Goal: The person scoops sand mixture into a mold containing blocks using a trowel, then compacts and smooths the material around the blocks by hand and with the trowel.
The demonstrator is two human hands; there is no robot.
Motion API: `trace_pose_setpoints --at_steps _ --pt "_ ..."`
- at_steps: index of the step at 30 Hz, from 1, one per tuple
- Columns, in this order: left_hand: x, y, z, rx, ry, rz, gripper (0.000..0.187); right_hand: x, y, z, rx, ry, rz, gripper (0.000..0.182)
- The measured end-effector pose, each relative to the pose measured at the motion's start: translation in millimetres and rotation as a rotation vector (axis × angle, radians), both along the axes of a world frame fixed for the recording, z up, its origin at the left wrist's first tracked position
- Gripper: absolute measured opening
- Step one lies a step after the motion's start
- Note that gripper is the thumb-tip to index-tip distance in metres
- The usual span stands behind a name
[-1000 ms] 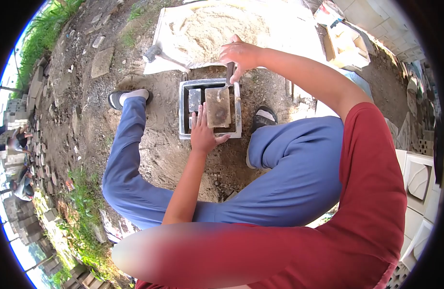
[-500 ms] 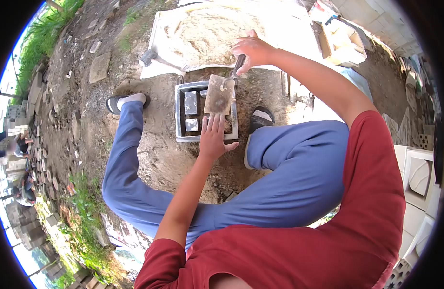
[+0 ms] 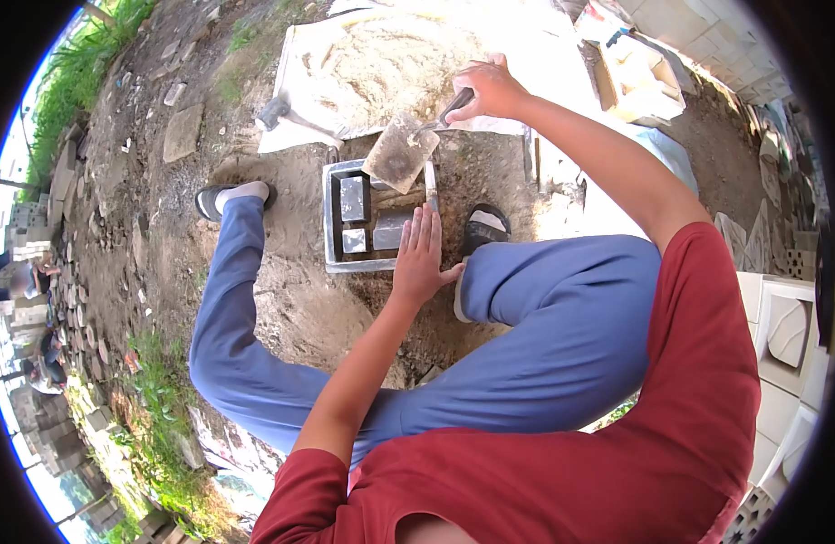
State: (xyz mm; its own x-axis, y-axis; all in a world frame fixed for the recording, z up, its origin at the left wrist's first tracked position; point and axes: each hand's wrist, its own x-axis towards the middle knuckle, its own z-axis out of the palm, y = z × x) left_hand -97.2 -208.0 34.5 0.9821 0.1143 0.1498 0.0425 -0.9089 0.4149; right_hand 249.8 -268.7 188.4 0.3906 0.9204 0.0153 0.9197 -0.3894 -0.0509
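My right hand is closed round the handle of a trowel, whose flat, dirty blade hangs over the far part of a grey mould. Inside the mould's rectangular frame stand dark blocks with pale crusted tops. My left hand lies flat with fingers stretched, over the mould's near right side, fingertips by the right wall. The blade hides part of the mould's far edge.
Beyond the mould a white sheet carries a heap of sandy mix. A mallet rests on the sheet's left edge. My sandalled feet flank the mould. At far left a person is near stacked blocks; a box stands at upper right.
The trowel has tilted and swung slightly left and away from my left hand. My left hand has shifted right and a little nearer me, uncovering a block in the mould.
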Motion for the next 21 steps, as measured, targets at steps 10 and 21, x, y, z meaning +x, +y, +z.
trace_pose_setpoints --at_steps 10,21 --pt "56.1 1.5 -8.5 0.041 -0.057 0.040 0.089 5.6 -2.2 -19.4 0.145 -0.005 -0.215 0.074" --pt "25.1 53.9 -17.2 0.079 -0.186 0.328 0.065 -6.9 -2.5 -10.9 0.053 0.085 -0.294 0.071"
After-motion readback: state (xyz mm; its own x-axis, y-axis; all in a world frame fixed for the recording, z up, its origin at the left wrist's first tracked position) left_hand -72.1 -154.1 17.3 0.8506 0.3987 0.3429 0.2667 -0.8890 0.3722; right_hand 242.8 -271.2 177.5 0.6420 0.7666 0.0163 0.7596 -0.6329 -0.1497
